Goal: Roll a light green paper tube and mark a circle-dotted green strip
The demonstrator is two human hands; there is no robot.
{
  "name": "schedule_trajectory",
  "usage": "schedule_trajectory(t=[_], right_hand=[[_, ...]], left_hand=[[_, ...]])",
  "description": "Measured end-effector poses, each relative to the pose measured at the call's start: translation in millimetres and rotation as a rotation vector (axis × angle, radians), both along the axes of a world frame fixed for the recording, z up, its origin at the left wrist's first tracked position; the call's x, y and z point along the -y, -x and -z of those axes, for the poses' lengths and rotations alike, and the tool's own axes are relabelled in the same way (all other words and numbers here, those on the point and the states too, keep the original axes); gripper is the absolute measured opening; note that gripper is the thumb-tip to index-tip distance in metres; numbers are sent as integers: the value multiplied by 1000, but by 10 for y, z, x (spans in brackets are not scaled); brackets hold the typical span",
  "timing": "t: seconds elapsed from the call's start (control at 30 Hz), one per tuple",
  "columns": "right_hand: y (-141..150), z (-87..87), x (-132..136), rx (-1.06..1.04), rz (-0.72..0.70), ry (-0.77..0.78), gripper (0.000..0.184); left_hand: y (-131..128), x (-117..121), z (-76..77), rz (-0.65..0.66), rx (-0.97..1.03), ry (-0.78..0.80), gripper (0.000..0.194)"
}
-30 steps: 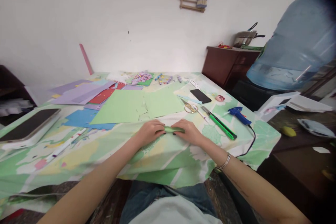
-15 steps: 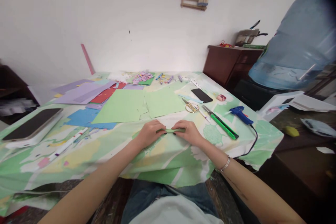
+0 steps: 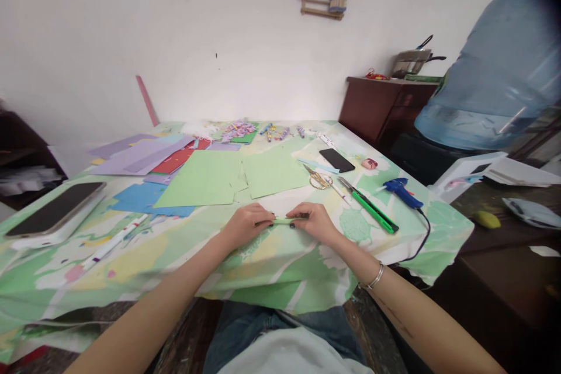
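A narrow light green paper strip (image 3: pixel 283 221) is stretched between my two hands, close above the tablecloth near the table's front. My left hand (image 3: pixel 249 224) pinches its left end, and my right hand (image 3: pixel 313 222) pinches the right end between thumb and fingers. Parts of the strip are covered by my fingers. Just beyond my hands lie light green paper sheets (image 3: pixel 201 178), with small cut gaps and slivers between them. To the right of these are gold-handled scissors (image 3: pixel 321 179), a white pen (image 3: pixel 340 191) and a green utility knife (image 3: pixel 371 209).
A blue glue gun (image 3: pixel 402 191) with a black cord lies at the right. A black phone (image 3: pixel 337 159) rests farther back. Coloured papers (image 3: pixel 173 159) spread over the left, near a larger phone (image 3: pixel 55 208) on a white box. A big water bottle (image 3: pixel 486 82) stands right of the table.
Both hands stay at nearly the same spot on the paper strip. The fingers have shifted slightly, and the strip looks a little turned. The things on the table have not moved.
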State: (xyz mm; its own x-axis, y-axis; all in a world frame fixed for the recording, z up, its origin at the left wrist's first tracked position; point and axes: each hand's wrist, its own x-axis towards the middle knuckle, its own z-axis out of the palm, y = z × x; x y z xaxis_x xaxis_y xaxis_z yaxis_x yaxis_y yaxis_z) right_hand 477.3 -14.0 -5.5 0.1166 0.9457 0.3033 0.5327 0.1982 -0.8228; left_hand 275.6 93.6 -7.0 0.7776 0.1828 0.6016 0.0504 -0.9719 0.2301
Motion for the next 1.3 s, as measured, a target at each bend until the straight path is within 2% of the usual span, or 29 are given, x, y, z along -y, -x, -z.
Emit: schedule_trajectory(t=[0.17,0.27,0.5,0.77,1.03,1.17,1.3], right_hand=[[9,12,3,0,-3,-5,23],[19,13,1,31,4,-12,27],[27,-2,-5,55,11,22,30],[35,11,12,143,19,-37,24],[185,-44,-11,258,79,-46,9],[262,-66,-10,274,91,-1,11],[284,-116,-39,347,62,46,20]], left_hand=[[183,11,5,-58,-24,-133,17],[241,8,28,-104,-25,-114,19],[189,-68,35,-215,-6,182,11],[192,-2,-7,-210,-3,213,12],[185,9,-76,-232,-26,533,8],[177,-27,-87,-226,-42,666,7],[149,-59,-107,-228,-72,776,6]])
